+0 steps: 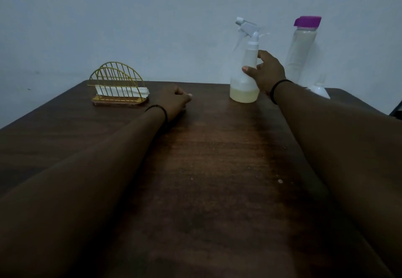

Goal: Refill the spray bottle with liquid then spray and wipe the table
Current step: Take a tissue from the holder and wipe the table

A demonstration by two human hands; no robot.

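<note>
- Sitting far left on the dark wooden table (206,158), a gold wire napkin holder (118,85) carries white napkins (121,91).
- Left hand (174,101) rests on the tabletop, fingers curled in, holding nothing.
- Spray bottle (244,75) stands upright, pale liquid low inside, right hand (266,71) wrapped around its body.
- Behind it, a purple-capped refill bottle (302,49); a white funnel (318,89) lies beside that.

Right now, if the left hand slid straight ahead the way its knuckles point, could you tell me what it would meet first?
Probably nothing on the table: the left hand points between the napkin holder and spray bottle, toward the far edge, though depth is uncertain.
</note>
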